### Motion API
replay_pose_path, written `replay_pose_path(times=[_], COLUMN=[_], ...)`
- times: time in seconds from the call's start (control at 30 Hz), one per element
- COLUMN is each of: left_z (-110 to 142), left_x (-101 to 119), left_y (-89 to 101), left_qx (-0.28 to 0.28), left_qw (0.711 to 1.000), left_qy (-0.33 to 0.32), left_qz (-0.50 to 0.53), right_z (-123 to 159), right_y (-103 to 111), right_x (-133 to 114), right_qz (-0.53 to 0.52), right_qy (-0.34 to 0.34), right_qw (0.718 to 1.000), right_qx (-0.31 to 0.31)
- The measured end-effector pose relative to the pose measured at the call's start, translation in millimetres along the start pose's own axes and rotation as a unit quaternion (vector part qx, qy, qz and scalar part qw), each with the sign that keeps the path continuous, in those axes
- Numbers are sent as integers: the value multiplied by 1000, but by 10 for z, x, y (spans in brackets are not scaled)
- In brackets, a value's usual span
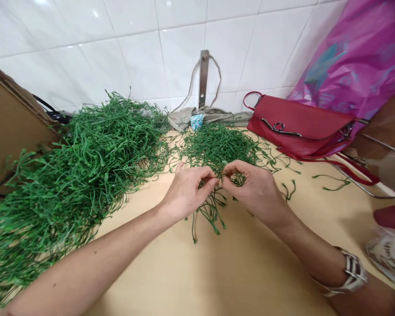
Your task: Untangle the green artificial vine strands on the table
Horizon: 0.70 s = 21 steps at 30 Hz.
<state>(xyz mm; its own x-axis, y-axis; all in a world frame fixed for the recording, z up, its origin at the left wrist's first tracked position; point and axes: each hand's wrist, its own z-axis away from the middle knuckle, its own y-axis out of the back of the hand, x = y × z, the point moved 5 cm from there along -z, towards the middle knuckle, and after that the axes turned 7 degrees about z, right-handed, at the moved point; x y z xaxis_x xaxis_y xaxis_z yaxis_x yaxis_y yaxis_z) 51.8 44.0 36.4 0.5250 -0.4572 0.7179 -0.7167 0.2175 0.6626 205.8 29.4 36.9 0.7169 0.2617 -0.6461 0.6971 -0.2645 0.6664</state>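
Observation:
My left hand [187,192] and my right hand [253,191] meet above the cream tabletop [250,267], their fingertips pinching thin strands of a green artificial vine [210,210]. Those strands hang down below my fingers, and their exact path through my fingers is hidden. Behind my hands lies a smaller tangled pile of the same vine [219,147], its near edge close to my fingers. A much larger heap of vine [75,171] spreads along the table's left side, past my left forearm.
A red leather handbag [299,125] with a strap lies at the back right, before a magenta plastic bag [352,57]. A small glass [197,120] stands on grey cloth [180,119] by the white tile wall [144,61]. Cardboard [6,127] stands at the left.

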Motion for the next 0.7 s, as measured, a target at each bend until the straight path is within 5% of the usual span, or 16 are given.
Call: replay_pose_path(times=[0.17,0.33,0.43,0.53,0.7], left_z=[7,65,52,27,13], left_x=[35,114,50,-78,-169], left_y=[30,69,51,-2,-38], left_qx=[13,22,45,54,45], left_qw=[999,998,993,985,983], left_qy=[12,-8,-5,19,34], left_qz=[34,64,112,161,173], right_z=[-78,-230,-247,-162,-30], right_y=[34,439,528,392,19], right_x=[106,638,560,299,161], right_qz=[-16,-69,-12,37,-94], right_qy=[-11,-166,-88,2,-23], right_qw=[998,966,969,981,994], right_qx=[58,188,231,189,-43])
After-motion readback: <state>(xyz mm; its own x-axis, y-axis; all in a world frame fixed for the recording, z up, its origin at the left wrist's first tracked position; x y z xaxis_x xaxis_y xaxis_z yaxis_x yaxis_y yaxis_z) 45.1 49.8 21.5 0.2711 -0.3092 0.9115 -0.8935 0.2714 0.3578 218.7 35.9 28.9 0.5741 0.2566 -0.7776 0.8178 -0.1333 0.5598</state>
